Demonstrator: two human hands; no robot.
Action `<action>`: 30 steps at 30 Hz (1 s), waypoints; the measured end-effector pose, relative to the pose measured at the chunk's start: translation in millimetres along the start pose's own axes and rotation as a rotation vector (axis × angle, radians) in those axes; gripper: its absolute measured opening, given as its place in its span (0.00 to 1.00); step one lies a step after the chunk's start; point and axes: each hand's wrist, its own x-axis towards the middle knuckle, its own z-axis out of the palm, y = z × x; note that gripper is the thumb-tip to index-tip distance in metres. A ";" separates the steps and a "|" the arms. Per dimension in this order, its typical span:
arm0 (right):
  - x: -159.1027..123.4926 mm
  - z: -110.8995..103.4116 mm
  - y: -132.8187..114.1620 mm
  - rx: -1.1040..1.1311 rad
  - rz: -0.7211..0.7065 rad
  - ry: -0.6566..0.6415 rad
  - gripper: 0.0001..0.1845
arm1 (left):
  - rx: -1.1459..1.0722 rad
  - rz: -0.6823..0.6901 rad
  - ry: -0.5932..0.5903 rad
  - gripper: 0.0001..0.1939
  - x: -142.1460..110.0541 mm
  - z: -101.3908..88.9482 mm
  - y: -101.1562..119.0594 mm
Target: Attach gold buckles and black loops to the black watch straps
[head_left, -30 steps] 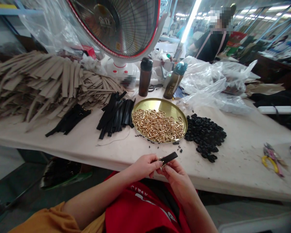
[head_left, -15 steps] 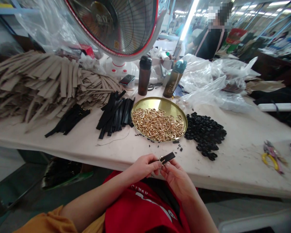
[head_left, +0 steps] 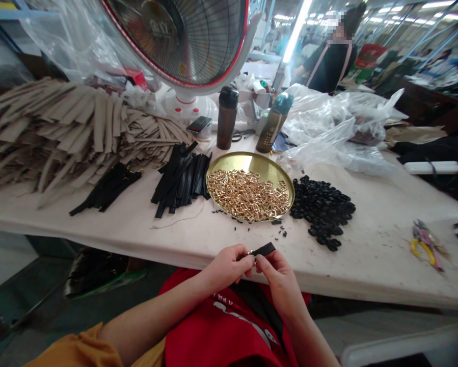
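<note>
My left hand [head_left: 232,262] pinches a small gold buckle [head_left: 251,252] at the near edge of the table. A short black strap [head_left: 264,248] runs through or against this buckle; the fingers hide exactly how. My right hand [head_left: 277,270] grips the strap, thumb close to the buckle and fingers behind. Just beyond the hands stands a round gold tray [head_left: 247,159] heaped with gold buckles [head_left: 247,196]. A pile of black strips [head_left: 185,178] lies left of the tray, and small black pieces [head_left: 322,209] are heaped to its right.
Brown strips [head_left: 60,122] are piled at the left, with a fan [head_left: 186,46] behind. Two bottles [head_left: 227,117] stand behind the tray. Clear plastic bags [head_left: 339,127] lie back right, and yellow-handled pliers [head_left: 423,244] lie at right. A person [head_left: 330,61] stands in the background.
My right thumb has moved in closer to the buckle, and the strap's free end has dipped slightly. Both hands stay together in nearly the same place.
</note>
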 end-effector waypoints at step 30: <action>31.1 -30.1 1.9 0.406 0.357 -0.170 0.12 | 0.090 0.049 -0.110 0.11 20.0 3.9 7.5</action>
